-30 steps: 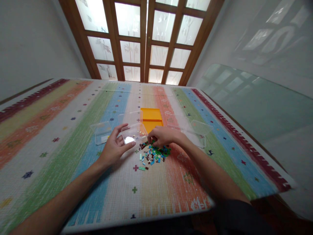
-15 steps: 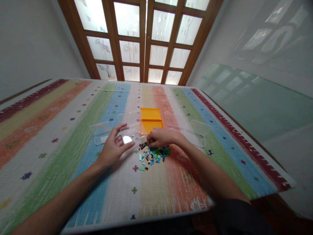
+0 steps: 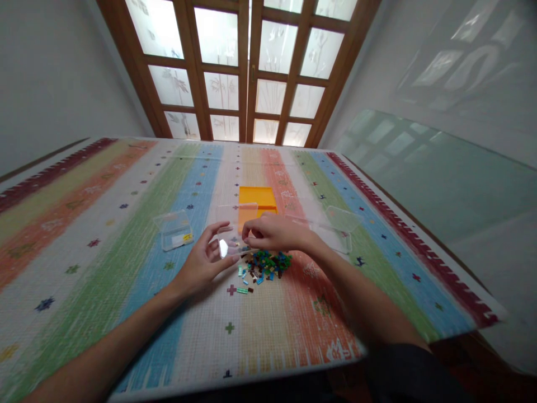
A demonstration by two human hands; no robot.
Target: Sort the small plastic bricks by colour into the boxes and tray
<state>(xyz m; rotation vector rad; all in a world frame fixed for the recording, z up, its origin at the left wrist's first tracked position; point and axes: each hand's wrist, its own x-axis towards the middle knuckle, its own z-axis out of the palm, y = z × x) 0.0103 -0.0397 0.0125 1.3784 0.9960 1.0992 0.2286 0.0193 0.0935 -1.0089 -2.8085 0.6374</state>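
Over the table [image 3: 201,347], the right hand [image 3: 268,232] is bunched, whether around a piece I cannot tell; the left hand [image 3: 200,262], its grip half-curled, holds a clear box [image 3: 229,247] near it, apparently for steadiness. Small bricks [image 3: 269,263] lie heaped below, presumably for easy reach.

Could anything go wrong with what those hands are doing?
The clear box rests in the left hand's grip, so a slip could spill the small pieces inside. The right hand, close beside it, might knock it. The loose bricks nearby could scatter if bumped.
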